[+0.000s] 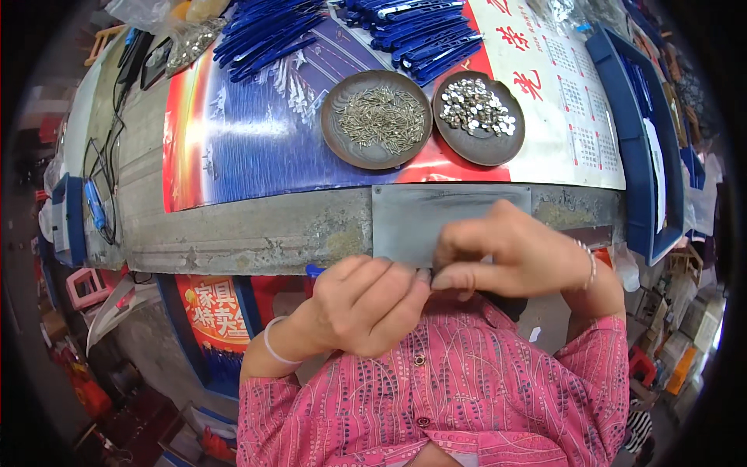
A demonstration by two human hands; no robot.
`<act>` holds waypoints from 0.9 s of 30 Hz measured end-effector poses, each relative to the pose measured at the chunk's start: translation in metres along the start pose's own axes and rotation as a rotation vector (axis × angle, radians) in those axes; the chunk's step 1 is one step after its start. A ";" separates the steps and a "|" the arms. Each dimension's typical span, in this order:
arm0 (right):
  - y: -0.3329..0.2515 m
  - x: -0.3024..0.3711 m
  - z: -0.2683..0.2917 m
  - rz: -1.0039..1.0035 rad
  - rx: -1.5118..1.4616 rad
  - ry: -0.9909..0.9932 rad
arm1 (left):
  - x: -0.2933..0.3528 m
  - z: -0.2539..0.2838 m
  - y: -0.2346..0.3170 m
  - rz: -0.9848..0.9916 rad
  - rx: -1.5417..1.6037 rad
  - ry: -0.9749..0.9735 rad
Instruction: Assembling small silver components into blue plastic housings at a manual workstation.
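Firstly, containers: one round brown dish [334, 148], holding a heap of slim metal pins [381, 118], strewn in all directions; one similar brown dish [489, 154], just beside it on the right, holding small silvery discs [476, 107]. Blue tray [634, 194], right side of the table [257, 233]: blue pieces and a white sheet inside. Beyond the dishes, blue slender tools [268, 35] in two piles, the left pile's long axes slanting lower left to upper right. Grey plate [405, 222], at the table's near edge, long axis left to right. Left hand [366, 303]: fingers curled inward, tips beside the right. Right hand [506, 253]: thumb and fingers drawn together, partly in front of the plate. Any piece between the fingertips hidden; whether either hand grasps something, cannot tell.
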State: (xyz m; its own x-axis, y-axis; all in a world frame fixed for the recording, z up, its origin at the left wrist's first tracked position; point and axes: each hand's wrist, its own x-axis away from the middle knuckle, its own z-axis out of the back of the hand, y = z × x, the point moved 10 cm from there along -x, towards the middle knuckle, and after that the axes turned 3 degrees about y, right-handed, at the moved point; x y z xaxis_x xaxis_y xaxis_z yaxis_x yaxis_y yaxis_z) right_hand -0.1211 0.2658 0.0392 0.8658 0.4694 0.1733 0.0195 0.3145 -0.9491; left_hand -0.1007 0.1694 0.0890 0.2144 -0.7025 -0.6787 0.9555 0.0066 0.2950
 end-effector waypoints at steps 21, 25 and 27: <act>0.028 0.035 0.094 -0.055 0.749 0.684 | 0.018 0.033 -0.039 0.562 0.756 0.355; 0.031 0.018 0.087 0.002 0.888 0.598 | 0.011 0.082 -0.017 0.322 1.337 0.672; 0.033 0.021 0.090 0.023 0.882 0.620 | 0.006 0.095 -0.019 0.282 1.331 0.787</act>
State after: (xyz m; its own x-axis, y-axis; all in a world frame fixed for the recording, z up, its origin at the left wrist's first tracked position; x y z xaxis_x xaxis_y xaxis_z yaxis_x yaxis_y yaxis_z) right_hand -0.1472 0.3604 0.0356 0.9685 0.0608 -0.2414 -0.1527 0.9109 -0.3833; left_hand -0.1370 0.0975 0.1435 0.8011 -0.2511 -0.5433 0.1020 -0.8372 0.5373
